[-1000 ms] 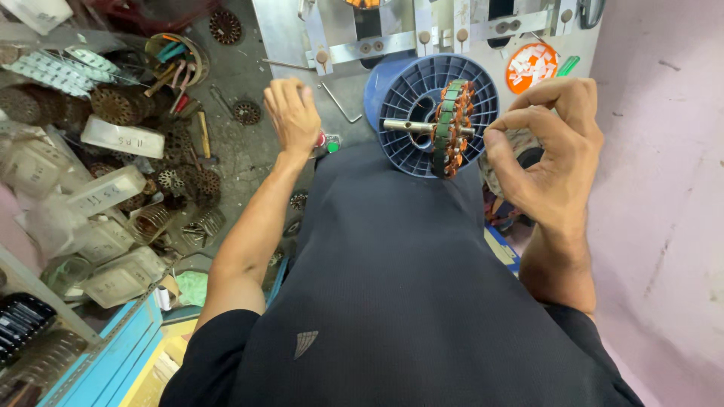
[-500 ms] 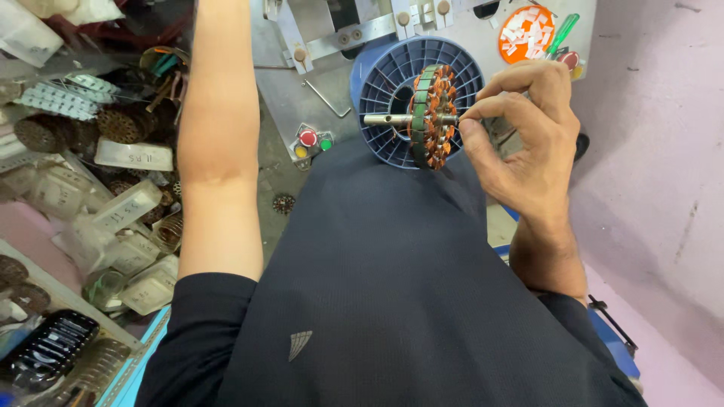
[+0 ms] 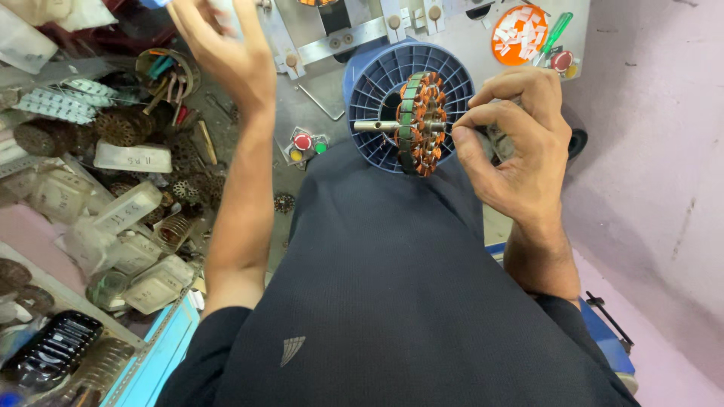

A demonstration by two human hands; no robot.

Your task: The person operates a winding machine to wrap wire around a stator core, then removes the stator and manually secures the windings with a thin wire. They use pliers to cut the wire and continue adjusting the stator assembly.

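Observation:
My right hand [image 3: 520, 143] pinches the shaft end of a motor stator [image 3: 418, 124], a round core with copper windings and green insulation on a steel shaft. It hangs in front of a blue ribbed spool [image 3: 381, 83]. My left hand [image 3: 226, 49] is raised at the upper left with its fingers spread. Something pale shows by its fingertips at the frame's top edge, too blurred to identify. My dark shirt fills the lower middle of the view.
A grey winding machine [image 3: 332, 38] stands behind the spool, with red, yellow and green buttons [image 3: 305, 145] below it. Left of my arm lie several wound stators [image 3: 121, 128], plastic bags [image 3: 128, 218] and a tin of tools [image 3: 162, 71]. An orange dish of white slips [image 3: 520, 34] sits upper right.
My left hand has risen from the bench to the top of the view. My right hand keeps its hold on the stator in front of the spool.

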